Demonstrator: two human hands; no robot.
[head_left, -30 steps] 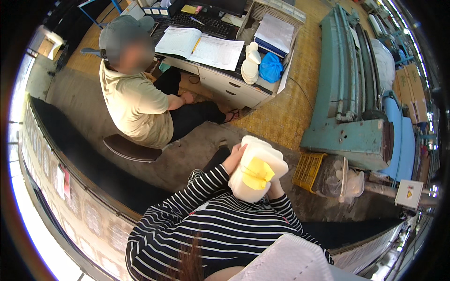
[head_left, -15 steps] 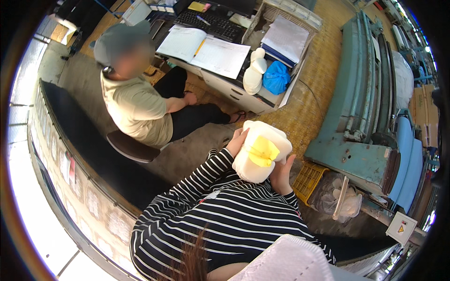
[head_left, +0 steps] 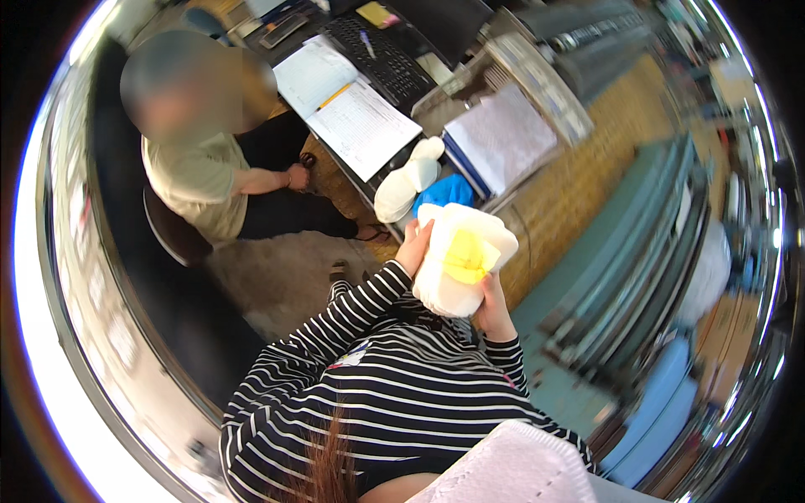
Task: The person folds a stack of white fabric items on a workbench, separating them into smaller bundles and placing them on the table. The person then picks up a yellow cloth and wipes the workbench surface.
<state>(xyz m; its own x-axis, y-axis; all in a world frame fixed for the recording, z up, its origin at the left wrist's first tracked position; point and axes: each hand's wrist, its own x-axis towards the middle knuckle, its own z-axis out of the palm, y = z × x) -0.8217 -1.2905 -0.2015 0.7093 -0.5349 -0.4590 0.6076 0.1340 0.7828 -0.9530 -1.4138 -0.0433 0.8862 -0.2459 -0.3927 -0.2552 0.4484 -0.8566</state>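
Observation:
A thick stack of soft white moulded pads (head_left: 442, 292) is held in front of my striped shirt, between both hands. A bright yellow slip (head_left: 470, 254) lies on top of it. My left hand (head_left: 412, 250) grips the stack's left side, thumb near the upper edge. On the lower right side, my right hand (head_left: 493, 310) is closed round it, its fingers partly hidden beneath. Just beyond the stack, at the desk's corner, are a knotted white bundle (head_left: 406, 191) and a crumpled blue plastic bag (head_left: 446, 192).
A seated person (head_left: 197, 180) is at the left, beside the desk. An open notebook (head_left: 369, 130), a black keyboard (head_left: 394, 63) and a tray (head_left: 566, 109) of papers (head_left: 503, 138) cover the desktop. A long green machine (head_left: 604, 243) stands at right, near pale-blue rolls (head_left: 650, 411).
My view has turned and come nearer the desk; the machine now appears lower. The stack stays in both hands and now overlaps the blue bag's edge in view.

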